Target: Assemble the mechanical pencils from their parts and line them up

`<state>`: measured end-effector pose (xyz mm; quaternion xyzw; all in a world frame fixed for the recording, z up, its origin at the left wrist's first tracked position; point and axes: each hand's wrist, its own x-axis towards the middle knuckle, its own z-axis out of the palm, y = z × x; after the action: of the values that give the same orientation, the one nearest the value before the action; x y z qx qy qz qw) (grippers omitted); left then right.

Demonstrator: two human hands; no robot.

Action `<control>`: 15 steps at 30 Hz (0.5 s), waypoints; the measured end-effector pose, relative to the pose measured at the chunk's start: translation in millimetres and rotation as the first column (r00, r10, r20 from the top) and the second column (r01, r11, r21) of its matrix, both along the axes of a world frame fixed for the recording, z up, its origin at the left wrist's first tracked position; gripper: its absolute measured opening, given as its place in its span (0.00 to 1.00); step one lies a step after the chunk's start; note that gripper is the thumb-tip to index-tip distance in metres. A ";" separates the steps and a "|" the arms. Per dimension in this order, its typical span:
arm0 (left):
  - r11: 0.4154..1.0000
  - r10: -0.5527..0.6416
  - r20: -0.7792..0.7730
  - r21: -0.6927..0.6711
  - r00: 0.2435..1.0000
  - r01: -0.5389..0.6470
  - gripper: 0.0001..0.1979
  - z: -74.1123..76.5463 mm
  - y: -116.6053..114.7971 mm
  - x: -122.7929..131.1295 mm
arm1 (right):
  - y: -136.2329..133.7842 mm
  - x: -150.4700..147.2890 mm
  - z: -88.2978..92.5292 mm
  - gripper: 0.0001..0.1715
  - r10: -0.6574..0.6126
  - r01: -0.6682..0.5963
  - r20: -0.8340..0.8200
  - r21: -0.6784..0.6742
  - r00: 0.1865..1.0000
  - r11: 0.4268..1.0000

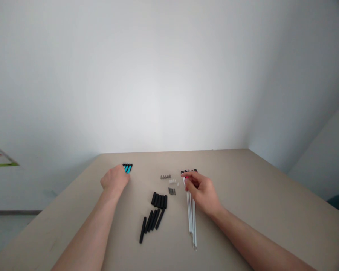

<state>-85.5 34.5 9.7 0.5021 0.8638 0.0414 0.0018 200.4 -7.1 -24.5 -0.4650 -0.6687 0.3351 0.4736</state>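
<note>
My left hand [115, 178] is closed at the far left of the table, its fingertips mostly hidden behind the knuckles. It is right beside several blue-and-black pen tops [128, 168] lying in a row. My right hand [201, 187] makes a pinch above several thin white pen refills [191, 214]. A small pink-red piece [187, 177] shows between its thumb and forefinger. Black ends [196, 170] of a row of parts stick out just beyond that hand.
Between my hands lie several metal cone tips [165, 176], small white pieces [172, 181] and springs [172, 191]. Nearer are short black tubes [159, 200] and longer black tubes [151, 220]. A white wall [164, 75] borders the table's [228, 169] far edge.
</note>
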 end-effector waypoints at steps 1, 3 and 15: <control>1.000 0.001 -0.001 0.003 1.000 -0.001 0.14 -0.5 0.1 -0.3 | 2.9 2.6 -0.7 0.13 -0.049 0.050 -0.015 0.010 0.999 0.999; 1.000 0.003 -0.001 0.007 1.000 -0.003 0.14 -1.7 0.6 -1.0 | 9.2 8.8 -1.9 0.13 -0.135 0.135 -0.026 0.002 0.990 0.991; 1.000 -0.009 0.022 0.004 1.000 0.009 0.14 -5.1 2.3 -4.3 | 31.5 40.7 5.2 0.16 -0.433 0.497 0.409 -0.059 0.803 0.866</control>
<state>-89.8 36.9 4.6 0.5053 0.8615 0.0485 0.0108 241.1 24.4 -19.3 -0.7083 -0.5834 0.1646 0.3618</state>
